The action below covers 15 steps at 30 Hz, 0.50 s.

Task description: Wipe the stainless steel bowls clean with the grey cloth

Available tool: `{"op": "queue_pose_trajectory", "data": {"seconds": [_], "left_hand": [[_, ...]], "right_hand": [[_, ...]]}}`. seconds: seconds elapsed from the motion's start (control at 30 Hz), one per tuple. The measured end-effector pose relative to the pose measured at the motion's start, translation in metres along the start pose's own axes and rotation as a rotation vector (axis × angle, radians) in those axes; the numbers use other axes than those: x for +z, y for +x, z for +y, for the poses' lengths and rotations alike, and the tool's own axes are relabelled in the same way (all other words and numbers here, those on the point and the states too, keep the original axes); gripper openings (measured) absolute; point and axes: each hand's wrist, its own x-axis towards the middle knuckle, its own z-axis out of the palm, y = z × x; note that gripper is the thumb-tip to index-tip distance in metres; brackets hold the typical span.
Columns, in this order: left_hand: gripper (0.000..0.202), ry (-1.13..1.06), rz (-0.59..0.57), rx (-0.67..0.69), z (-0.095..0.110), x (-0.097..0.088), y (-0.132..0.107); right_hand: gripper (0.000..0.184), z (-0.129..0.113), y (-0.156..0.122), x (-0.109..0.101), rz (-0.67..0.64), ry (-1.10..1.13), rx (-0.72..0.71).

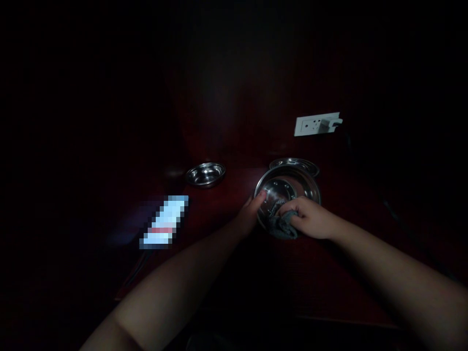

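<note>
No text, label, brand, number or sign can be read anywhere in this dim view. The pale rectangular object (164,222) lying toward the left edge of the dark reddish wooden table (329,273) is blurred into blocks, with only a reddish band across it and no letters to make out. The white rectangular wall socket plate (316,125) beyond the table's far edge shows its holes and a white plug, but no marking. The shiny round steel bowls (205,174) near the far edge carry no stamp that shows.
</note>
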Motion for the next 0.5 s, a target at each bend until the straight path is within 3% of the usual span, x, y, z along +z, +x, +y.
{"op": "queue_pose_trajectory", "data": {"seconds": [0.1, 0.2, 0.37, 0.5], "left_hand": [[0.055, 0.025, 0.064, 0.047, 0.0011, -0.0002, 0.0003], [0.055, 0.052, 0.018, 0.073, 0.0023, -0.001, 0.0009], [0.054, 0.033, -0.039, 0.056, 0.0046, -0.001, -0.0007], [0.051, 0.008, -0.053, 0.039, 0.0058, 0.0003, -0.0024]], "right_hand": [[0.022, -0.0023, -0.0003, 0.0022, 0.097, 0.011, -0.11], [0.021, -0.0046, -0.0003, 0.003, 0.136, 0.058, -0.195], [0.032, -0.0014, -0.0002, 0.0038, 0.241, -0.009, -0.202], [0.041, -0.0011, 0.0003, 0.0059, 0.209, -0.048, -0.186]]}}
